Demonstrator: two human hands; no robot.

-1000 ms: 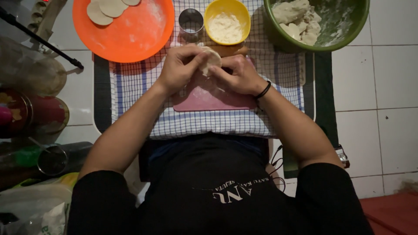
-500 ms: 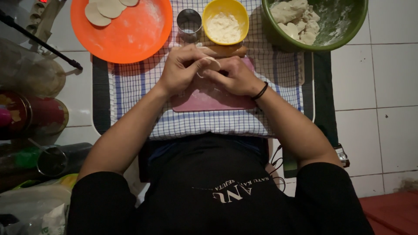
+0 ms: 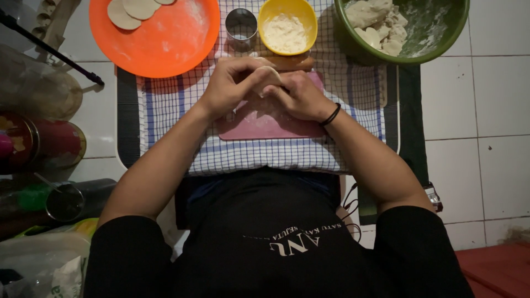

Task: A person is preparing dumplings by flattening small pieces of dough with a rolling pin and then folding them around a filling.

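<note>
Both the left hand (image 3: 232,83) and right hand (image 3: 298,96) pinch the small pale dough round (image 3: 268,74), seemingly shaping it; press evenly, keeping it above the pink cutting board (image 3: 265,124).

A big orange plate (image 3: 165,41) holds flat white dough rounds (image 3: 132,11). Beside it stands a shiny metal cup (image 3: 241,27), then a yellow bowl (image 3: 287,25) of flour. A green bowl (image 3: 436,38) holds dough lumps. A checked cloth (image 3: 176,105) lies under them.

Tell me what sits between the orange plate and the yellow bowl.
A small metal ring cutter stands between the orange plate and the yellow bowl on the checked cloth, seen in the head view.
</note>
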